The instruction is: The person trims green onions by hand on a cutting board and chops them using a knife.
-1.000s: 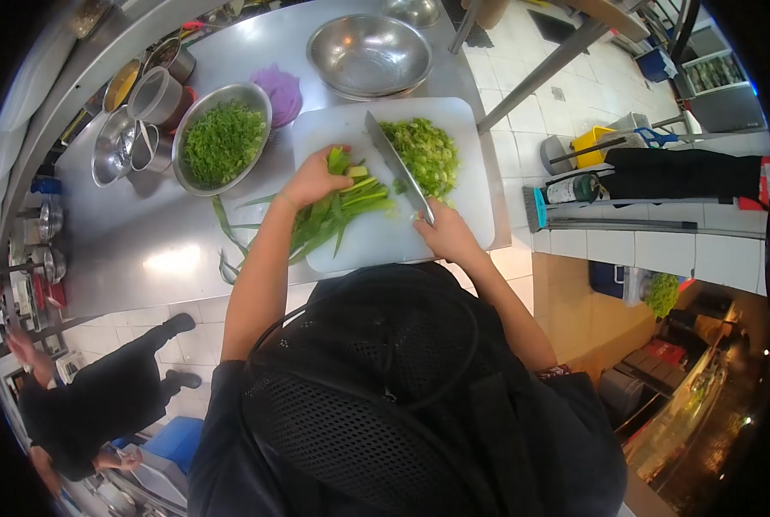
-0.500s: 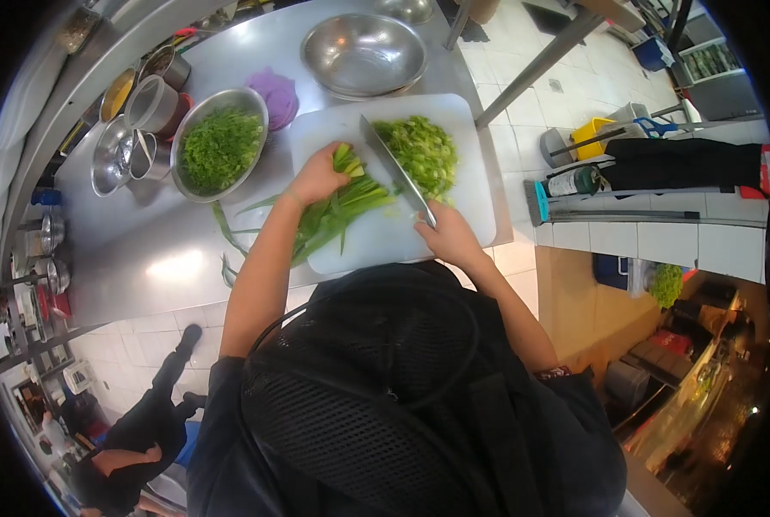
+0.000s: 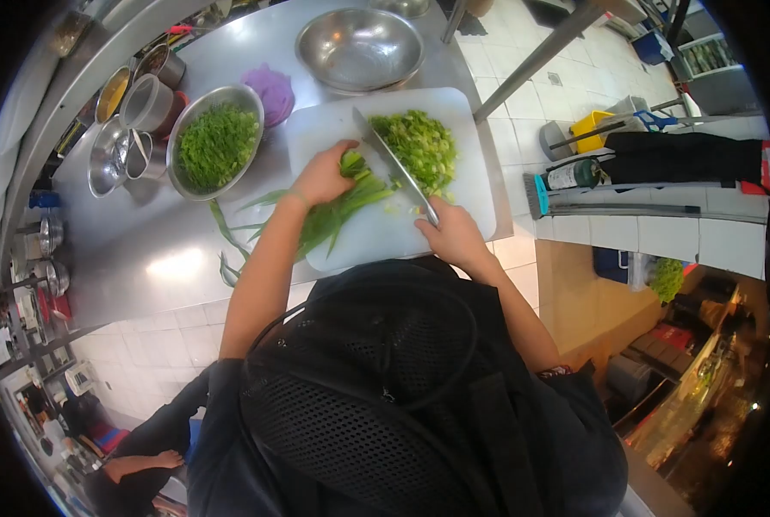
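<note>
My right hand (image 3: 454,233) grips the handle of a large kitchen knife (image 3: 394,164), its blade slanting up and left across the white cutting board (image 3: 471,185). Beyond the blade lies a pile of chopped green onions (image 3: 418,148). Closed around the bunch of green onions (image 3: 338,211) is my left hand (image 3: 325,174), near the cut ends and left of the blade. Long leaves from the bunch trail off the board's left side onto the steel table. Small cut bits lie on the board between the bunch and the knife.
A steel bowl of chopped greens (image 3: 217,142) stands left of the board, near a purple cloth-like item (image 3: 270,93). Behind the board sits a large steel bowl (image 3: 359,52). Several containers, including a clear plastic tub (image 3: 148,103), line the far left. Another person (image 3: 157,452) is at lower left.
The knife and my right hand have shifted slightly left. My left hand has moved slightly along the bunch, still holding it. The other person at lower left has changed position.
</note>
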Motion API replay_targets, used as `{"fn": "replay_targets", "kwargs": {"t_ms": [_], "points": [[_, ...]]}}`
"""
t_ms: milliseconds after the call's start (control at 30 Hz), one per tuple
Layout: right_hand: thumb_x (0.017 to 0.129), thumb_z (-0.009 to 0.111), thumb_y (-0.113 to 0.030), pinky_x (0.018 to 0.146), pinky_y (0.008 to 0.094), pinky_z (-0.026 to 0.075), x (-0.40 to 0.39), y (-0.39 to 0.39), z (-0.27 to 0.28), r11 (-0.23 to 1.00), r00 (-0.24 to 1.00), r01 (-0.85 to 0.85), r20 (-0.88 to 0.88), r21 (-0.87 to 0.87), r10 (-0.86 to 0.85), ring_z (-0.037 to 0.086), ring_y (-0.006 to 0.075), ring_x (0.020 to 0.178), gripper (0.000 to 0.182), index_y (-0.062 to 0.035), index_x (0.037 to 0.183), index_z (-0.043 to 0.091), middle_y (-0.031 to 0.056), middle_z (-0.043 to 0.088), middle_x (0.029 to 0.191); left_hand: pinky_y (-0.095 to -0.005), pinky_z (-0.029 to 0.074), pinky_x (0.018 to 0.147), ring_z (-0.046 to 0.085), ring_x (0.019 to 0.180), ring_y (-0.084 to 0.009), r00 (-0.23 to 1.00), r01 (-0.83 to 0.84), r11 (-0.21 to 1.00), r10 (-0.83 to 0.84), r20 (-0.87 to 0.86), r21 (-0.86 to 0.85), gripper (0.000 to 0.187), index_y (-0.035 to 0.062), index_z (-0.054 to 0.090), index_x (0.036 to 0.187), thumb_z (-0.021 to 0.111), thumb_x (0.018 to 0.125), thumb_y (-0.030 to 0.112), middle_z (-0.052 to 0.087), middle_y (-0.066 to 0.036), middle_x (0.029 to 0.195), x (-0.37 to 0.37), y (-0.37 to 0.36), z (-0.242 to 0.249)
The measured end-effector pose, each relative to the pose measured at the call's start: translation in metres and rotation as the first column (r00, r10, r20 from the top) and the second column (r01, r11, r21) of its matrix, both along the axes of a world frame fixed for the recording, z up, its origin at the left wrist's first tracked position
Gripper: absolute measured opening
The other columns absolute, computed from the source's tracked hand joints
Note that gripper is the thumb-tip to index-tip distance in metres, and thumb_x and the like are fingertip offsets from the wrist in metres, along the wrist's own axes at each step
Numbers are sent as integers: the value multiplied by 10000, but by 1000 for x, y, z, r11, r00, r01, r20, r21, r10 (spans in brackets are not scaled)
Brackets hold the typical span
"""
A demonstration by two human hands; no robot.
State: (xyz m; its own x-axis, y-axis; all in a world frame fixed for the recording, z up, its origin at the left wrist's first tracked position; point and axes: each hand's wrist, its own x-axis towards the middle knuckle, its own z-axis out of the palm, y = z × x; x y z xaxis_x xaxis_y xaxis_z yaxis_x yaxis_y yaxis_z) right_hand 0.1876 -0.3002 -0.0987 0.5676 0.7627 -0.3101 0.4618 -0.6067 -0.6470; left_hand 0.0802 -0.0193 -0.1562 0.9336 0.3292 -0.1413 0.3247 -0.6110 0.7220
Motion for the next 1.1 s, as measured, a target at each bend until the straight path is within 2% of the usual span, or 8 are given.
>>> {"fn": "replay_targets", "kwargs": {"t_ms": [67, 233, 467, 533, 767, 867, 933, 1100], "points": [[915, 734, -226, 767, 572, 516, 5, 0, 5, 998, 996, -42, 82, -39, 45, 679, 480, 868, 293, -9, 1072, 614, 275, 699, 888, -349, 504, 1012, 665, 1102, -266, 995, -54, 977, 36, -89, -204, 712, 61, 538, 1452, 776, 781, 29, 702, -153, 1218, 0, 12, 3], [906, 747, -220, 737, 537, 541, 37, 3, -8, 998, 909, -3, 416, 65, -25, 699, 430, 840, 309, -44, 1116, 603, 218, 714, 964, -337, 505, 1014, 652, 1094, -209, 997, -67, 932, 51, -53, -355, 681, 75, 571, 1434, 774, 787, 11, 698, -90, 1216, -2, 31, -11], [877, 787, -242, 794, 488, 542, 40, 7, -24, 999, 922, 28, 387, 24, -35, 700, 393, 964, 356, -63, 1145, 635, 168, 716, 1070, -330, 508, 1048, 630, 1139, -171, 995, -92, 775, 43, -92, -626, 641, 89, 592, 1425, 807, 828, -3, 667, -43, 1274, -1, 35, -7], [858, 798, -228, 764, 486, 542, 33, 2, -32, 986, 922, 34, 375, 162, -94, 704, 386, 895, 365, -59, 1132, 624, 157, 706, 1016, -328, 508, 1051, 626, 1149, -168, 995, -81, 785, 33, -89, -614, 637, 88, 595, 1422, 802, 827, -12, 664, -41, 1281, -1, 37, -9], [851, 808, -251, 741, 475, 535, 36, 3, -25, 997, 941, 45, 334, 62, -63, 696, 373, 915, 322, -64, 1068, 659, 147, 697, 1007, -326, 507, 1043, 622, 1150, -170, 994, -19, 777, -55, -98, -629, 631, 93, 602, 1411, 802, 820, -3, 659, -40, 1270, -1, 38, -4], [870, 780, -224, 732, 486, 530, 32, 19, -27, 976, 854, 5, 507, 216, -117, 681, 376, 902, 254, -65, 1031, 663, 141, 673, 986, -322, 510, 1026, 625, 1131, -170, 997, 3, 821, -43, -57, -571, 614, 94, 609, 1396, 788, 817, -5, 661, -39, 1255, -2, 34, 0], [877, 756, -175, 736, 502, 532, 25, 40, -34, 954, 917, -73, 396, 292, -51, 665, 389, 879, 203, -56, 1006, 654, 145, 650, 983, -323, 509, 1024, 625, 1129, -170, 996, -19, 814, -34, -81, -581, 607, 93, 612, 1390, 778, 815, -9, 662, -39, 1251, -2, 33, -1], [865, 744, -109, 764, 507, 548, 2, 86, -48, 913, 944, -173, 325, 371, 47, 674, 400, 904, 180, -50, 992, 630, 159, 651, 1006, -324, 506, 1019, 626, 1123, -169, 995, -58, 816, 0, -99, -576, 588, 92, 623, 1376, 751, 812, -14, 666, -43, 1241, 0, 32, -9]]}}
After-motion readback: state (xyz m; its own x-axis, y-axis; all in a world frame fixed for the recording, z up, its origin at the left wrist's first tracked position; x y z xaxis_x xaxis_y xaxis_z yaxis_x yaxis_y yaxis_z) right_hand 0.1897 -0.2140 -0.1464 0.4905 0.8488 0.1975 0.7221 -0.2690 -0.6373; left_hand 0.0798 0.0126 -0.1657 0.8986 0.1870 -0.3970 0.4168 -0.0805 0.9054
